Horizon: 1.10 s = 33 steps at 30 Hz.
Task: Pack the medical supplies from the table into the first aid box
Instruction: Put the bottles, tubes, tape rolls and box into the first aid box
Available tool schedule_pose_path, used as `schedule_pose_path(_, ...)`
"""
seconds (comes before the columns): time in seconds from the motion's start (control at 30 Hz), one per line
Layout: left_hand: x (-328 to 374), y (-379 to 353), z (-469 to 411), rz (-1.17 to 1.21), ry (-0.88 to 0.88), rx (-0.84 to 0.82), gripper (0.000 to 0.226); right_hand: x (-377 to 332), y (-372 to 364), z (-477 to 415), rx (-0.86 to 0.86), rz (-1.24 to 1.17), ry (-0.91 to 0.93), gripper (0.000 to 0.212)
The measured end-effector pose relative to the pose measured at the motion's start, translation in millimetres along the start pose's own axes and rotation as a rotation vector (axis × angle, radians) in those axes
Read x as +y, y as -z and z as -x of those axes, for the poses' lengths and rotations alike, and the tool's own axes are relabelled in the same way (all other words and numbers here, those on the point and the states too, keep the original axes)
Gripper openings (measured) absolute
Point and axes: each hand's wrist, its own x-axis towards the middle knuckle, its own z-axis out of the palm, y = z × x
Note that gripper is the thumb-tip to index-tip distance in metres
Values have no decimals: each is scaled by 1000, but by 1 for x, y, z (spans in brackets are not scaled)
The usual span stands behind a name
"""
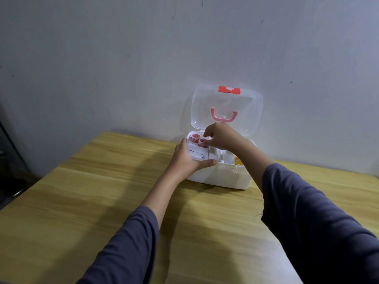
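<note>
A white first aid box (223,177) stands open at the far side of the wooden table, its clear lid (226,103) upright against the wall with a pink handle and a red cross latch. My left hand (187,158) grips the box's front left corner, thumb over the rim. My right hand (220,138) reaches into the box and pinches a red-and-white tape roll (202,142). A second such roll (194,138) lies in the back left corner. A white printed packet (196,153) lies flat in the left part. White items and something orange-yellow (238,160) sit further right.
The wooden table (102,201) extends toward me, with its left edge near dark objects (10,160) on the floor side. The grey wall (123,58) rises directly behind the box.
</note>
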Motion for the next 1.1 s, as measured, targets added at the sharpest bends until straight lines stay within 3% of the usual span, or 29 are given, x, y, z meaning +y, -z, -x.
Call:
schedule_pose_path(0.2, -3, 0, -2, 27, -41, -2, 116, 31, 14, 16, 83, 5, -40, 27)
schedule_pose_path(0.4, -6, 0, -3, 35, -57, -10, 117, 66, 23, 37, 110, -121, -81, 39)
schedule_pose_path(0.6, -8, 0, -5, 23, -57, -11, 117, 91, 25, 53, 169, -202, -162, 22)
schedule_pose_path(0.8, -8, 1, -5, 29, -68, -12, 114, 95, 32, 58, 222, -176, -186, 29)
schedule_pose_path(1.1, -11, -1, -7, 39, -74, 1, 112, 95, 22, 55, 351, -297, -210, 17)
